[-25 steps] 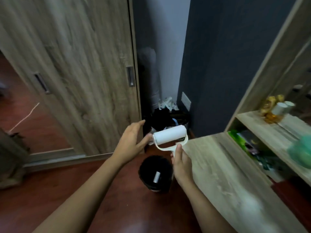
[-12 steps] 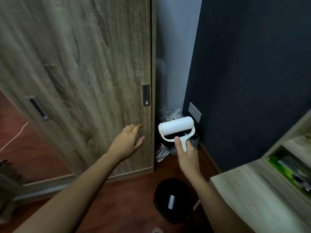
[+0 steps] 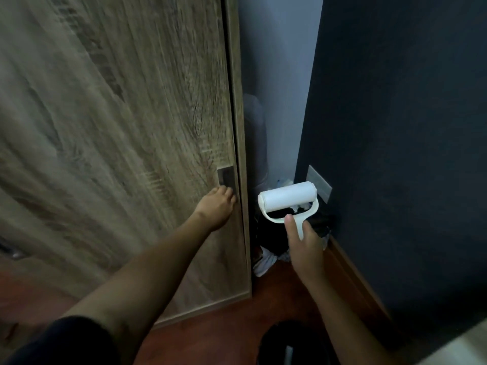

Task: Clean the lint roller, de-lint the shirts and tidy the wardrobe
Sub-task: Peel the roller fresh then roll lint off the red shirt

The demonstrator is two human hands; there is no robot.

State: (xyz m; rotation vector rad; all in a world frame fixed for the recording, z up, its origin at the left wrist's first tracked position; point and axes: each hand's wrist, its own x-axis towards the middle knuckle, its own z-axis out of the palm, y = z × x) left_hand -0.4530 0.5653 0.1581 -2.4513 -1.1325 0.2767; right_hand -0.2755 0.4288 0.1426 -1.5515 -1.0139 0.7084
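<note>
A white lint roller (image 3: pixel 289 198) with a cream handle is held upright in front of me, my right hand (image 3: pixel 304 242) gripping its handle. The wardrobe's wooden sliding door (image 3: pixel 126 133) fills the left half of the view. My left hand (image 3: pixel 217 205) is stretched to its right edge, fingertips at the recessed dark metal pull (image 3: pixel 225 175). Whether the fingers hook into the pull is hidden by the hand itself.
A dark pile of clothes and white scraps (image 3: pixel 274 241) lies in the corner between wardrobe and navy wall (image 3: pixel 408 127). A black bin (image 3: pixel 290 343) stands on the red-brown floor below. A pale desk corner (image 3: pixel 463 346) shows at bottom right.
My left hand has reached forward from mid-air to the door's recessed pull. The view has closed in on the wardrobe, and the roller stays in my right hand.
</note>
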